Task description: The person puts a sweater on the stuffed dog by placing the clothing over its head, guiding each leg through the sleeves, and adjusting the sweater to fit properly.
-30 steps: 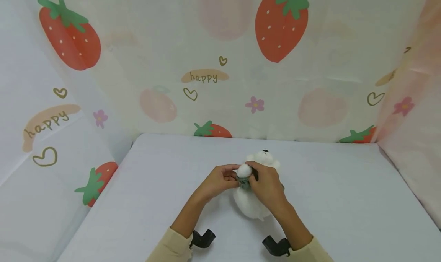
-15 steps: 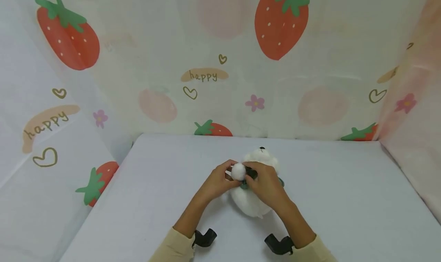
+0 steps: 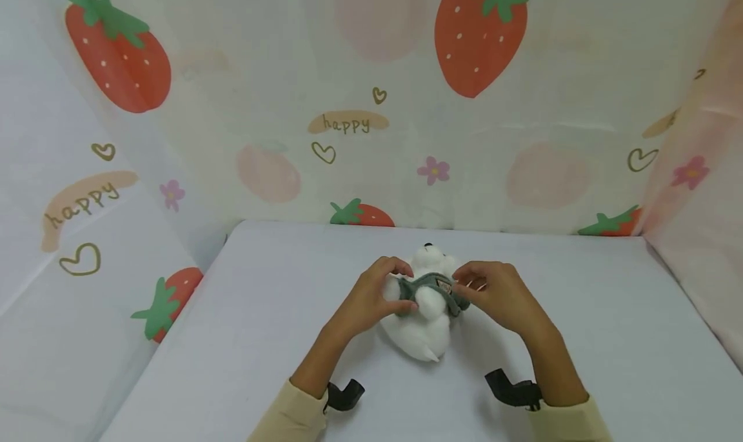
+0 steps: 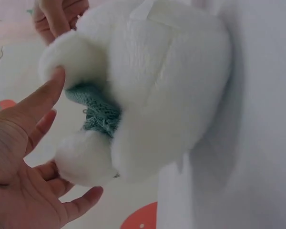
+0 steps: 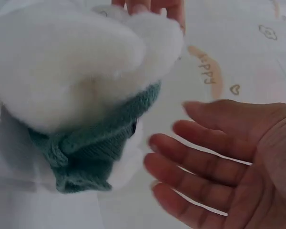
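Note:
A white plush bear [image 3: 409, 339] leans back on the table, its black nose toward the far wall. Across its chest runs a green knitted piece [image 3: 428, 283] with a small label patch. My left hand [image 3: 371, 297] curves round the bear's left side. In the left wrist view, the thumb lies against one white paw [image 4: 76, 57] and the fingers against another rounded paw [image 4: 83, 157]. My right hand [image 3: 504, 293] is at the bear's right side, fingers loosely bent. Seen from the right wrist, a gap separates its fingertips from the knitted piece [image 5: 93, 157].
A white table [image 3: 232, 364] carries the bear. Behind it rises a backdrop [image 3: 360, 55] printed with strawberries, and a side panel [image 3: 58, 313] hangs at the left. Black wrist mounts [image 3: 345, 395] stick out from both forearms.
My right hand has come off the bear's front and moved to the right. The green knitted piece and its patch now show across the chest. The left hand stays at the bear.

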`<action>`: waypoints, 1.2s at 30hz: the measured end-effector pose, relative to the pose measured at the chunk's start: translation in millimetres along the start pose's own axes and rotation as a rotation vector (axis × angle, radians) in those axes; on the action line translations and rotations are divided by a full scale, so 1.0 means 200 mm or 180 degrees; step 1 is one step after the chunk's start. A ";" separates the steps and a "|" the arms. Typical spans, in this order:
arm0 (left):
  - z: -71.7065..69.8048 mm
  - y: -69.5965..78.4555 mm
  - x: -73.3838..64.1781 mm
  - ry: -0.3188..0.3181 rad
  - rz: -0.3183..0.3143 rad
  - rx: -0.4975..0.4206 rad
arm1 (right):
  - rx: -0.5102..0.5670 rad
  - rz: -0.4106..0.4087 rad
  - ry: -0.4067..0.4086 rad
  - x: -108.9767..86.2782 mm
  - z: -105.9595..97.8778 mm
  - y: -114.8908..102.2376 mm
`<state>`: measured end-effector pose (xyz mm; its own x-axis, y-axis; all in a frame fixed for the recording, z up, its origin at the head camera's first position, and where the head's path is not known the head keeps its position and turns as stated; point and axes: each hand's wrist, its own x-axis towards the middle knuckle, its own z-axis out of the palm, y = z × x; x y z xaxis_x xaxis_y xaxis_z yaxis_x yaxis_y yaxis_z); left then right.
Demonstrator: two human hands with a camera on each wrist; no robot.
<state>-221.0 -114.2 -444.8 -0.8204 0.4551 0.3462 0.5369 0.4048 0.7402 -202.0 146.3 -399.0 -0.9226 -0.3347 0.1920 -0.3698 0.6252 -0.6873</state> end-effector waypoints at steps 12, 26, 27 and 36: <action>0.04 0.01 -0.01 0.0157 -0.0099 -0.0183 | -0.0276 -0.0152 -0.0025 0.02 0.14 -0.03; 0.09 0.12 -0.01 0.0615 -0.0273 -0.0126 | 0.0011 -0.0626 0.0361 0.05 0.17 -0.05; 0.10 0.13 -0.01 0.0633 -0.0289 -0.0053 | 0.0011 -0.0703 0.0337 0.04 0.17 -0.05; 0.13 0.13 -0.01 0.0977 -0.0296 0.0711 | 0.0098 -0.1313 0.0115 0.03 0.20 -0.10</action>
<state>-200.4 -83.6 -442.3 -0.8701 0.1635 0.4650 0.4593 0.6113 0.6445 -195.5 104.2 -412.8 -0.7012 -0.5275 0.4797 -0.7063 0.4224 -0.5681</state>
